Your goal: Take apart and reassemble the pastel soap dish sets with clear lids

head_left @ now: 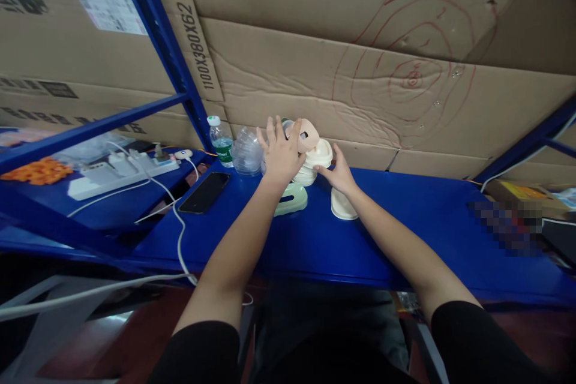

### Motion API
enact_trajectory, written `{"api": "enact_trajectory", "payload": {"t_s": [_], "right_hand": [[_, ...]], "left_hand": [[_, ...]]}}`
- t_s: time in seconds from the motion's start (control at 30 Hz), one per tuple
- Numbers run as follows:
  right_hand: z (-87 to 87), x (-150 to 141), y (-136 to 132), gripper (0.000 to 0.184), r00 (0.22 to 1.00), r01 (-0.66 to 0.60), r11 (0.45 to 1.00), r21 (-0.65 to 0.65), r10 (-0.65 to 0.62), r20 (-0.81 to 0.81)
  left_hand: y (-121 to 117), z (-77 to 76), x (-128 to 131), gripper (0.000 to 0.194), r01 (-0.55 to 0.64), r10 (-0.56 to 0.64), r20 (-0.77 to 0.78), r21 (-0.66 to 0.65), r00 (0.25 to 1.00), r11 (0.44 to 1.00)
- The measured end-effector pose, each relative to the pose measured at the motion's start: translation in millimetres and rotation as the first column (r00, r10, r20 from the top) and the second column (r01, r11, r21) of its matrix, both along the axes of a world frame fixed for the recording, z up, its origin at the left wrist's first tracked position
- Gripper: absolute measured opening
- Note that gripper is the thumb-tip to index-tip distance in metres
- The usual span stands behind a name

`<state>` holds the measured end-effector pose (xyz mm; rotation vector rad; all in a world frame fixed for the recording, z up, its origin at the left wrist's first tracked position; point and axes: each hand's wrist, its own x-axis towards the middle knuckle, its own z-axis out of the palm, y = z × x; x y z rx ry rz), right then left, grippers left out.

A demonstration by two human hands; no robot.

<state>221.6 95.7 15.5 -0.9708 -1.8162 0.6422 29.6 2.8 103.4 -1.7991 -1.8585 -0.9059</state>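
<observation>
A stack of cream plastic lid-like pieces stands near the back of the blue table. My right hand grips its right side, thumb at the front and fingers behind. My left hand is spread open over the left part of the pile, palm down. By its fingertips a pale pink piece with a slot leans tilted on the pile; whether the hand touches it is unclear. A light green slotted piece lies in front. Another cream piece rests on the table below my right hand.
Left of the pile are clear plastic cups, a water bottle and a black phone. A white power strip with cables and orange pieces lie farther left. Cardboard backs the table; a blue post rises left.
</observation>
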Motion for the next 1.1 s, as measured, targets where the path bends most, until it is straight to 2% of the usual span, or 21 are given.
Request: {"api": "enact_trajectory", "payload": {"t_s": [0.13, 0.27, 0.33, 0.47, 0.57, 0.73, 0.87, 1.1], "right_hand": [[1.5, 0.6, -2.3, 0.122, 0.999, -0.006, 0.999, -0.051, 0.004, -0.033], [2.5, 3.0, -2.7, 0.121, 0.998, 0.002, 0.997, -0.074, -0.007, -0.064], [2.2, 4.4, -2.3, 0.120, 0.997, -0.003, 0.998, -0.068, -0.003, -0.077], [1.9, 6.1, -3.2, 0.119, 0.996, -0.007, 0.998, -0.062, 0.002, -0.090], [4.5, 5.2, -5.7, 0.122, 0.998, -0.001, 0.998, -0.055, -0.002, -0.061], [11.4, -8.0, -9.4, 0.123, 0.999, -0.041, 0.999, 0.017, 0.041, -0.006], [14.5, -29.0, -10.8, 0.119, 1.000, -0.015, 0.999, -0.048, 0.015, 0.002], [21.8, -56.3, -10.0, 0.115, 0.997, 0.034, 0.996, -0.082, -0.039, -0.062]], "left_hand": [[14.2, -4.3, -0.9, 0.088, 0.067, -0.068, 0.027, 0.060, 0.997, 0.996], [19.5, -11.9, 0.1, 0.060, 0.141, -0.159, 0.112, 0.154, 0.981, 0.978], [16.6, -11.3, 2.5, 0.053, 0.149, -0.174, 0.135, 0.175, 0.976, 0.973], [6.8, -4.5, 10.6, 0.060, 0.140, -0.178, 0.174, 0.208, 0.969, 0.968], [2.8, -5.9, 14.3, 0.068, 0.114, -0.174, 0.219, 0.261, 0.960, 0.959], [6.5, -29.3, 7.3, 0.079, -0.020, -0.118, 0.338, 0.377, 0.934, 0.926], [11.9, -47.5, -2.4, 0.087, -0.082, -0.110, 0.419, 0.414, 0.901, 0.906], [10.1, -54.7, -13.8, 0.095, -0.113, -0.142, 0.516, 0.433, 0.845, 0.894]]}}
